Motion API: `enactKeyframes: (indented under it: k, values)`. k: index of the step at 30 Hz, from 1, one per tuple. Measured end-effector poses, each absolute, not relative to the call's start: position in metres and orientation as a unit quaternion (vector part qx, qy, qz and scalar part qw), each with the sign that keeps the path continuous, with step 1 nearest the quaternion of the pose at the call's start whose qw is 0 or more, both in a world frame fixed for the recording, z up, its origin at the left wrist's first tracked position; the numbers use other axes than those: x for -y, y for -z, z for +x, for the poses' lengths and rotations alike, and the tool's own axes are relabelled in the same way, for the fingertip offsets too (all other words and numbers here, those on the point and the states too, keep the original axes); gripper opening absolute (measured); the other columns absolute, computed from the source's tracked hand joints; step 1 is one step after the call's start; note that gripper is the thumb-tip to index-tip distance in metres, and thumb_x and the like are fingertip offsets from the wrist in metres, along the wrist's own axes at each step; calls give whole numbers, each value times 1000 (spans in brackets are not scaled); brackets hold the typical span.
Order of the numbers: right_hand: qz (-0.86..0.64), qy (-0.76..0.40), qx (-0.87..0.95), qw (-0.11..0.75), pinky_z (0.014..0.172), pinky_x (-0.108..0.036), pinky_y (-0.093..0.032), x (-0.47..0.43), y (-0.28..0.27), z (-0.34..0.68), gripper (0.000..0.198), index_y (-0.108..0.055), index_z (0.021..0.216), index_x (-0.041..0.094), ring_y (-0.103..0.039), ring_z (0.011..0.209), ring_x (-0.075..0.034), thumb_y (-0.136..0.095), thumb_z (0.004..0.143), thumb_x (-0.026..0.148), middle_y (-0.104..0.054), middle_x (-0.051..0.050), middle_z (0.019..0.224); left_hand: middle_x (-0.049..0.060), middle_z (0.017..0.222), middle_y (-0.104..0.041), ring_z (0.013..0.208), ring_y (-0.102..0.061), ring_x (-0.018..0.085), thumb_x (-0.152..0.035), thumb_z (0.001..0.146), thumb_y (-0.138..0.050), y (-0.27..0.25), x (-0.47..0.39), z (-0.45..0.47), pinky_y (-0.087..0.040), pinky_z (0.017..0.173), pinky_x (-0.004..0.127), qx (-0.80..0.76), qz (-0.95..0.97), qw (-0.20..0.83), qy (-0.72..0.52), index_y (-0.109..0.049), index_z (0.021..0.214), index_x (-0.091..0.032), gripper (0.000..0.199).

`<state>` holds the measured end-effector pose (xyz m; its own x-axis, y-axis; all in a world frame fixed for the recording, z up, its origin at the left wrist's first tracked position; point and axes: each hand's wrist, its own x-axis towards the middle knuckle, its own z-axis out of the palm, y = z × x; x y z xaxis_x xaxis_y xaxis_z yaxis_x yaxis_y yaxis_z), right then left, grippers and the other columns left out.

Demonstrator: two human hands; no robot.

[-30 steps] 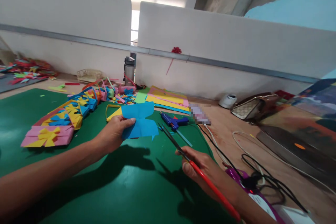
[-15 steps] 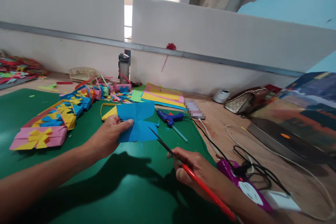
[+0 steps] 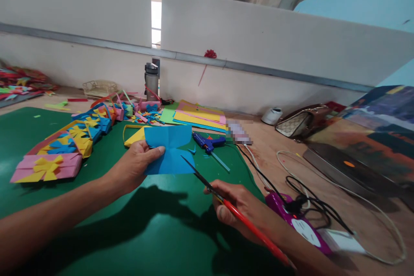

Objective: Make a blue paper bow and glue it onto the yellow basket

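Note:
My left hand (image 3: 140, 161) pinches the left side of a creased blue paper (image 3: 170, 161) between thumb and fingers, above a green mat. A curved notch opens on the paper's right side. My right hand (image 3: 234, 207) is closed around red-handled scissors (image 3: 239, 213), their dark blades pointing up and left over the paper's lower right part. Just right of the notch is a small blue paper scrap (image 3: 192, 150), apart from the sheet. Behind my left hand, partly hidden, sits a yellow paper basket (image 3: 134, 137) with a handle.
A blue glue gun (image 3: 208, 142) with a glue stick lies beyond the paper. Colourful paper baskets (image 3: 48, 166) line the mat's left side. Stacked coloured sheets (image 3: 197, 116) and a grey bottle (image 3: 151, 84) stand behind. At right are a purple power strip (image 3: 296, 222), cables and a bag (image 3: 302, 123).
The small blue scrap, at the edge of the notch before, now shows separate from the sheet near the glue gun. Both hands stay nearly in place; the view has shifted slightly.

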<state>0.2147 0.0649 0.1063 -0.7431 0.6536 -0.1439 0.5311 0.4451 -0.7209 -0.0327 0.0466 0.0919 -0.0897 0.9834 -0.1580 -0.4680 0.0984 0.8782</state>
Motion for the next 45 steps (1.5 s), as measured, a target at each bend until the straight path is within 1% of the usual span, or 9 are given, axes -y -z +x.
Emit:
enactKeyframes:
  k: [6, 11, 14, 18, 24, 26, 32, 40, 45]
  values:
    - [-351, -380, 852, 78, 50, -23, -27, -65, -105, 215, 45, -53, 92, 17, -31, 56, -11, -44, 82, 60, -42, 3, 68, 1, 58, -68, 49, -63, 15, -17, 64, -73, -90, -47, -31, -52, 51, 25, -426, 302, 606, -600, -62, 75, -16, 16]
    - [-357, -376, 851, 79, 49, -22, -27, -64, -105, 215, 36, -53, 90, 17, -32, 56, -11, -50, 82, 52, -43, 3, 67, 3, 64, -70, 53, -65, 18, -18, 65, -72, -91, -46, -30, -55, 55, 29, -424, 308, 602, -602, -64, 82, -17, 18]
    - [-364, -380, 847, 76, 49, -22, -27, -63, -106, 214, 30, -52, 88, 18, -31, 55, -11, -52, 82, 48, -42, 4, 66, 2, 64, -70, 52, -65, 18, -17, 65, -72, -91, -45, -29, -54, 54, 29, -424, 308, 601, -604, -64, 83, -18, 20]
    - [-377, -388, 838, 75, 48, -22, -26, -62, -107, 213, 25, -51, 86, 19, -29, 54, -10, -50, 83, 43, -39, 5, 63, 2, 61, -68, 50, -63, 17, -18, 64, -72, -92, -45, -28, -53, 52, 27, -424, 308, 602, -602, -64, 79, -17, 16]
    - [-372, -373, 846, 80, 47, -21, -25, -62, -106, 212, 25, -51, 82, 19, -29, 54, -10, -51, 83, 44, -39, 5, 63, -1, 52, -64, 44, -58, 12, -18, 63, -74, -91, -45, -28, -48, 47, 21, -425, 305, 597, -608, -62, 67, -16, 13]
    - [-371, -370, 848, 84, 47, -21, -25, -62, -107, 212, 25, -52, 81, 18, -30, 55, -10, -51, 83, 44, -39, 5, 63, -1, 53, -65, 44, -58, 12, -19, 63, -75, -91, -45, -28, -48, 47, 21, -417, 307, 601, -609, -62, 65, -16, 13]
    - [-384, -360, 846, 80, 47, -22, -24, -61, -108, 209, 23, -52, 78, 18, -29, 53, -10, -51, 82, 40, -39, 5, 61, 3, 63, -70, 56, -65, 17, -24, 64, -74, -91, -45, -27, -52, 56, 26, -412, 335, 596, -602, -67, 80, -15, 20]
    - [-395, -354, 845, 76, 47, -22, -22, -61, -110, 209, 21, -52, 74, 18, -28, 53, -9, -54, 80, 37, -38, 6, 59, 5, 69, -72, 57, -66, 19, -25, 66, -73, -87, -45, -29, -52, 55, 27, -409, 346, 595, -599, -69, 86, -14, 23]
    - [-398, -351, 844, 81, 46, -22, -20, -62, -110, 209, 21, -49, 68, 18, -27, 53, -9, -57, 78, 36, -35, 7, 57, 6, 70, -72, 56, -66, 18, -25, 66, -73, -87, -46, -29, -52, 54, 27, -402, 344, 599, -601, -68, 83, -14, 21]
